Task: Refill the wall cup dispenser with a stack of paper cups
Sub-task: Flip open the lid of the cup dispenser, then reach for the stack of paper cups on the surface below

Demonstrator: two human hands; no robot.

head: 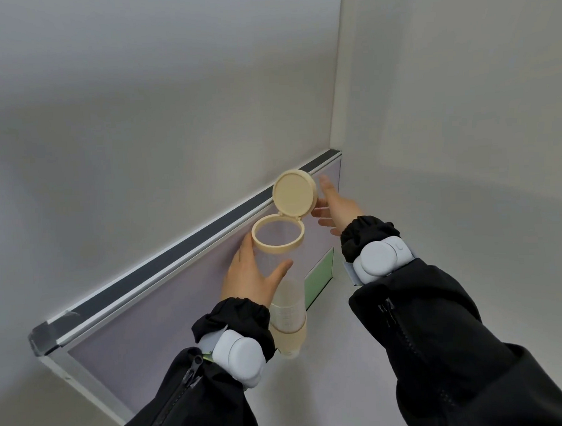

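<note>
The cup dispenser (285, 297) is a clear upright tube with a beige top ring and a beige base, fixed to a pale lilac partition panel. Its round beige lid (293, 193) is flipped up on its hinge, so the top ring (278, 234) stands open. My left hand (252, 274) wraps around the upper part of the tube just under the ring. My right hand (336, 210) is behind and to the right of the raised lid, fingers spread and touching its edge. A few white cups show low inside the tube. No loose stack of cups is in view.
The partition panel (155, 323) has a dark top rail (177, 250) with a silver frame, and a green sheet (320, 277) is stuck on it to the right of the tube. Grey walls meet in a corner behind the panel.
</note>
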